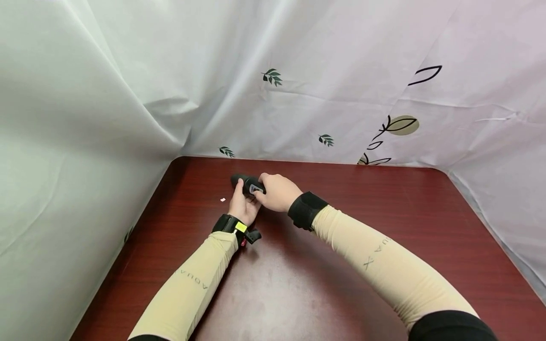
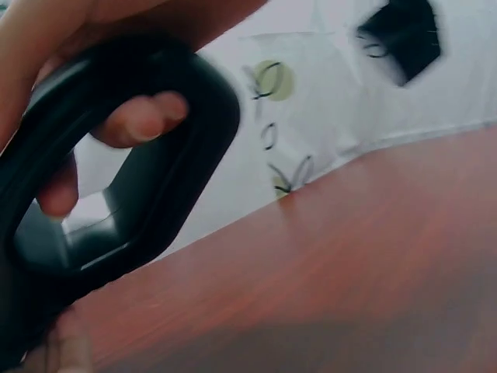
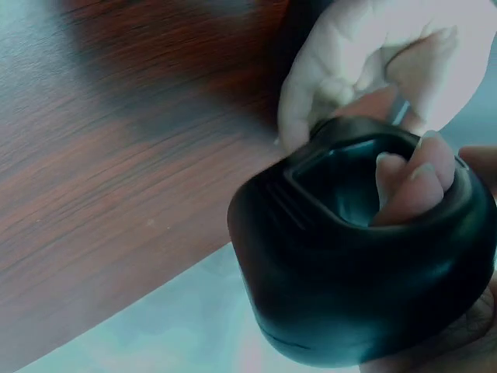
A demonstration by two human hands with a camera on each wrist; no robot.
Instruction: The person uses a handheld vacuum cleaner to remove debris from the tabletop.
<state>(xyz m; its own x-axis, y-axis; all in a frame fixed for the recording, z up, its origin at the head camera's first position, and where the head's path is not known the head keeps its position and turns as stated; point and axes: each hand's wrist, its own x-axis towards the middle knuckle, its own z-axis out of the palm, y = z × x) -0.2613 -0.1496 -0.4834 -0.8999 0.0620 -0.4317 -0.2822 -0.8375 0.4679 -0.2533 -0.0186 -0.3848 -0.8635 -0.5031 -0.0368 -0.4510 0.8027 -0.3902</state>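
A black plastic device (image 1: 246, 183) with a grey-white label is held between both hands over the far left part of the table. Its closed loop handle (image 3: 349, 287) fills much of the right wrist view. My left hand (image 1: 244, 206) supports it from the near side, thumb laid along it. From the right, my right hand (image 1: 279, 192) grips it, with fingertips (image 3: 419, 186) curled through the loop. The left wrist view also has the loop handle (image 2: 210, 116) close up, slightly blurred. The device's underside and exact kind are hidden.
The table (image 1: 384, 227) is reddish-brown wood with rounded far corners. A tiny white scrap (image 1: 222, 200) lies left of the hands. White cloth (image 1: 204, 71) with leaf prints hangs behind the table and along both sides.
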